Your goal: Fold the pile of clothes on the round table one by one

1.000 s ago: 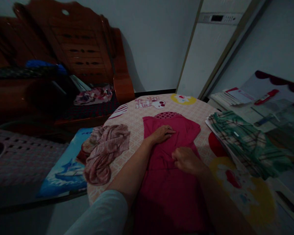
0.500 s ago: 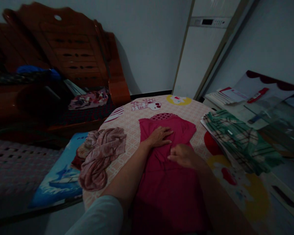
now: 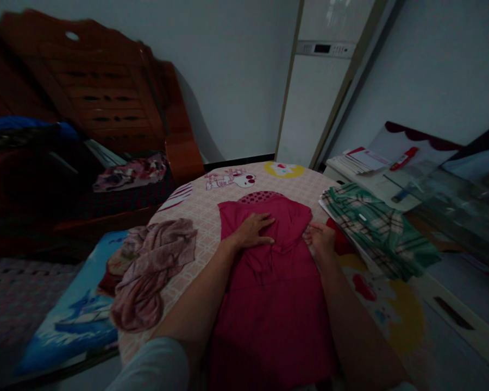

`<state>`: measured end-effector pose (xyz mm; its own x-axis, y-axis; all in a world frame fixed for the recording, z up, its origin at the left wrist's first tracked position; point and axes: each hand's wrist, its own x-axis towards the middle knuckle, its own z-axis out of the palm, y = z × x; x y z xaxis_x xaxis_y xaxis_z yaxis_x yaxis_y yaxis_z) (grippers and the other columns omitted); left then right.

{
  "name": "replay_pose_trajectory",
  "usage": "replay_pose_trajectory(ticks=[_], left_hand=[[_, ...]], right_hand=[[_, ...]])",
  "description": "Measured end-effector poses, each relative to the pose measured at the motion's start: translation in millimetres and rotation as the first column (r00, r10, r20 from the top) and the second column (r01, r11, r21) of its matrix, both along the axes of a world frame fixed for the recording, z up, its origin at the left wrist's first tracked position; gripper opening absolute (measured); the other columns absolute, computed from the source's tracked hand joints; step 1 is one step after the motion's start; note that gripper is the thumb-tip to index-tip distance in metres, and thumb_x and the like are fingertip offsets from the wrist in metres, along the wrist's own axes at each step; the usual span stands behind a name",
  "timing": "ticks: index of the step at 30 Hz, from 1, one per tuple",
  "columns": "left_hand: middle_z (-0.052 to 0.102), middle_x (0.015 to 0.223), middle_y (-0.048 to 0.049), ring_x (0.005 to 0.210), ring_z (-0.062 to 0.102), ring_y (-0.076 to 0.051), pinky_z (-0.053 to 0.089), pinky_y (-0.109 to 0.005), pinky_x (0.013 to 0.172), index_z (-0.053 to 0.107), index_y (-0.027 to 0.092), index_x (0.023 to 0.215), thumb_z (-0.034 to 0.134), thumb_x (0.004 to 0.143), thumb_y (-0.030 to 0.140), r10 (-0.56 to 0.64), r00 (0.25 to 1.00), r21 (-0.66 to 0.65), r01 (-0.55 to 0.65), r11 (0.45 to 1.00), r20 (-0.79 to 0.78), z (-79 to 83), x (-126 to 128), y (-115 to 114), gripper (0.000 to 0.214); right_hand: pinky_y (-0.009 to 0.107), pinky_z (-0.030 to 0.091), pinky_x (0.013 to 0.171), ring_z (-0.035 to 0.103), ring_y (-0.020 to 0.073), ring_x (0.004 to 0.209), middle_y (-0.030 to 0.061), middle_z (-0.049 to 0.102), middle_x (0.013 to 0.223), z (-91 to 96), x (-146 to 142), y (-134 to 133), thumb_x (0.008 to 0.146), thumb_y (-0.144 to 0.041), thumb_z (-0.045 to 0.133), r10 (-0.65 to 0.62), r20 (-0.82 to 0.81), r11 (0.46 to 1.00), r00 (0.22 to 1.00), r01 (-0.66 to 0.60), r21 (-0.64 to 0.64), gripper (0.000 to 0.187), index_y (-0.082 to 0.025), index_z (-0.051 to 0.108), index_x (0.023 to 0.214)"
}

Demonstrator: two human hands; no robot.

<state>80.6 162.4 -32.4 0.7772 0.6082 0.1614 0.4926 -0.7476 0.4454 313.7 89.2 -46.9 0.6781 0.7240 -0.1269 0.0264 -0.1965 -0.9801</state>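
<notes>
A magenta garment [image 3: 275,293] lies spread flat on a round table with a patterned pink cloth [image 3: 212,203]. My left hand [image 3: 252,230] rests flat on the garment's upper part, fingers stretched out and spread. My right hand [image 3: 321,239] sits at the garment's right edge near the shoulder, fingers curled on the fabric there. Both forearms reach over the garment from the near side.
A crumpled dusty-pink cloth [image 3: 155,266] lies on the table's left. A green plaid garment [image 3: 375,231] lies folded at the right. Papers [image 3: 362,160] sit on a side surface behind it. A wooden bench [image 3: 106,108] with clothes stands at the left; a blue printed bag [image 3: 73,315] lies below.
My right hand has slid from the garment's middle out to its right edge. My left hand stays flat on the upper part. The camera has shifted, moving the scene leftward.
</notes>
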Motion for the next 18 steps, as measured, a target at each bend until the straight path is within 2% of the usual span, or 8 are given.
replay_pose_trajectory(ticks=[3,6,9,12,15,18], left_hand=[[0.066,0.125,-0.0093,0.115,0.060,-0.023,0.044,-0.034,0.100,0.067,0.018,0.118,0.059,0.089,0.034,-0.023,0.994,-0.060,0.030,0.998,0.111,20.9,12.3,-14.2,0.034],[0.069,0.115,-0.0077,0.108,0.062,-0.022,0.047,-0.030,0.094,0.067,0.019,0.113,0.060,0.088,0.031,-0.069,0.992,-0.013,0.071,0.997,0.106,31.4,36.5,-37.9,0.029],[0.067,0.115,-0.0130,0.107,0.061,-0.026,0.049,-0.034,0.091,0.063,0.014,0.115,0.062,0.084,0.023,-0.042,0.998,0.092,0.045,0.995,-0.036,22.4,59.5,-57.9,0.032],[0.069,0.105,-0.0130,0.097,0.065,-0.023,0.051,-0.032,0.084,0.064,0.014,0.111,0.049,0.086,0.010,0.041,0.995,0.106,-0.032,0.994,-0.086,6.8,69.6,-62.5,0.029],[0.071,0.100,-0.0103,0.092,0.067,-0.020,0.051,-0.029,0.083,0.067,0.016,0.107,0.044,0.084,0.004,0.116,0.993,-0.001,-0.116,0.993,0.036,-0.3,66.7,-54.6,0.034],[0.073,0.100,-0.0077,0.091,0.067,-0.018,0.050,-0.027,0.085,0.068,0.016,0.108,0.045,0.084,0.004,0.207,0.960,-0.135,-0.183,0.974,0.189,0.9,59.5,-46.2,0.036]], right_hand=[[0.019,0.039,0.032,0.054,0.0122,0.038,-0.0034,0.058,0.050,-7.9,1.3,1.5,0.062,-0.026,0.061,-0.025,-0.065,0.999,0.998,0.027,0.032,0.021,-0.015,0.062,0.081],[0.017,0.039,0.032,0.055,0.0114,0.039,-0.0033,0.060,0.051,-10.0,3.4,-0.1,0.060,-0.024,0.062,-0.012,-0.063,0.997,0.998,0.016,0.070,0.024,-0.015,0.064,0.083],[0.017,0.040,0.032,0.058,0.0118,0.042,-0.0013,0.064,0.055,-12.7,5.0,-0.5,0.061,-0.026,0.063,0.016,-0.042,0.995,0.999,-0.012,0.095,0.028,-0.014,0.067,0.086],[0.017,0.040,0.032,0.059,0.0126,0.043,0.0001,0.064,0.056,-14.3,5.2,0.3,0.061,-0.029,0.063,0.019,-0.033,0.995,0.999,-0.015,0.097,0.030,-0.013,0.067,0.086],[0.019,0.043,0.035,0.061,0.0141,0.047,0.0013,0.065,0.059,-14.4,4.8,1.6,0.062,-0.030,0.063,0.013,-0.028,0.992,1.000,-0.009,0.126,0.033,-0.012,0.068,0.089],[0.023,0.050,0.041,0.065,0.0161,0.055,0.0044,0.069,0.068,-15.1,6.0,3.4,0.063,-0.029,0.061,0.013,-0.024,0.985,1.000,-0.009,0.170,0.043,-0.011,0.069,0.100]])
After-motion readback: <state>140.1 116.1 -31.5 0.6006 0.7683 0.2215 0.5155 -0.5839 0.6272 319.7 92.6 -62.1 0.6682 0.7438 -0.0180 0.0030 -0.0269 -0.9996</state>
